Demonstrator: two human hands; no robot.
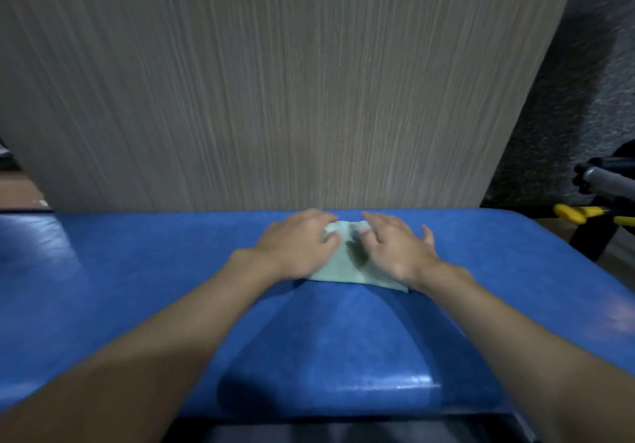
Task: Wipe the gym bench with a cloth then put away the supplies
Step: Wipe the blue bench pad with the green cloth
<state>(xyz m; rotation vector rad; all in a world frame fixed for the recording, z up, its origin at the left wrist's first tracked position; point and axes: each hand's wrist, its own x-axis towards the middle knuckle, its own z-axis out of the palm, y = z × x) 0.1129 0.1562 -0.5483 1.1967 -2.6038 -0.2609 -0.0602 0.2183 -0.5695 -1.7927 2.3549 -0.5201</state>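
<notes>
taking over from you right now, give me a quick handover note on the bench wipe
Left hand: on the cloth's left side; blur hides whether its fingers grip it.
Right hand: flat on the cloth's right side, fingers spread.
Cloth: pale green, lying on the blue bench near its far edge, by the wood-grain panel.
Done: cannot tell how much has been wiped.
Left: finish wiping, then put the supplies away; no supplies besides the cloth are in view.
</notes>
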